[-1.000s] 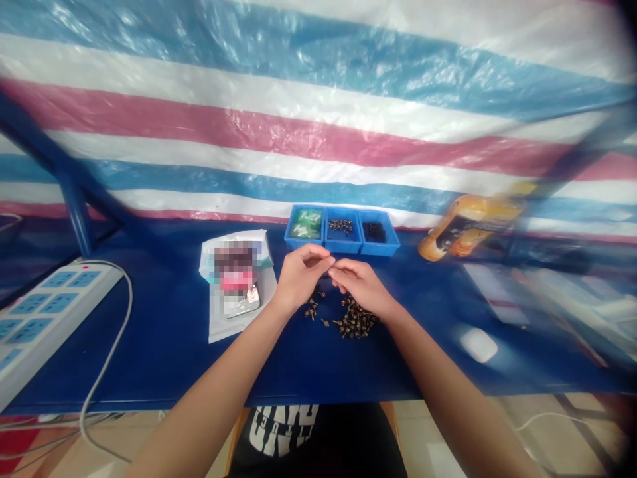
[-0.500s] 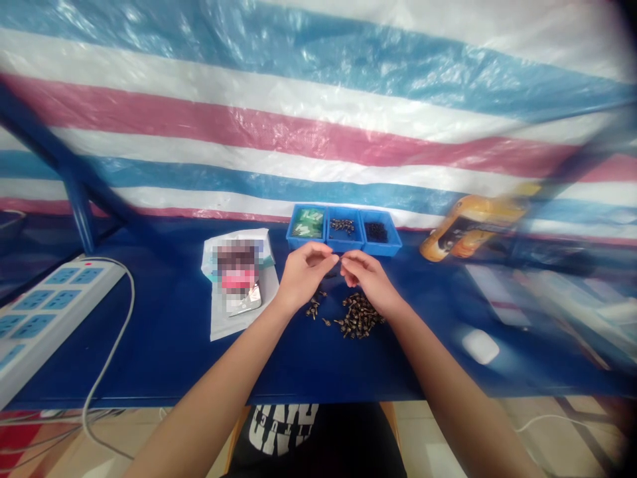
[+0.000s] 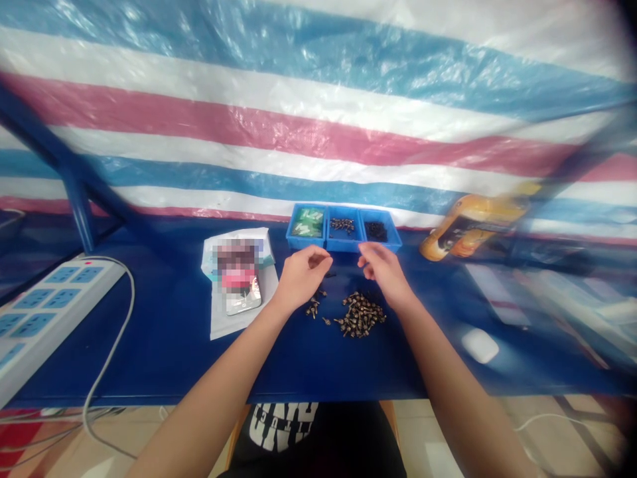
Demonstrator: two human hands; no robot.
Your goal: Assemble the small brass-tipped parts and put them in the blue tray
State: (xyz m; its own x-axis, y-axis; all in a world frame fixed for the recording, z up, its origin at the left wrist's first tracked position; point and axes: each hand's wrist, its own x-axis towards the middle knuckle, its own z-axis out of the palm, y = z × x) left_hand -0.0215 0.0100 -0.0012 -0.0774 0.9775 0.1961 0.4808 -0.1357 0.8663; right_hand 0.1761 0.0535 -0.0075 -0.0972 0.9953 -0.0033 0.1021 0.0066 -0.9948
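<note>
The left hand (image 3: 302,272) is nearly closed in a thumb-to-finger pinch and the right hand (image 3: 385,269) is loosely curled near the right bin (image 3: 391,247); whether either grips a part cannot be told. The step in hand appears to be piece-by-piece handling, with the pile of metal pieces (image 3: 362,315) on the table (image 3: 298,365) between the forearms. The next move calls for a precise fingertip pinch on one small piece

Small dark-brassy parts (image 3: 362,315) in a heap
</note>
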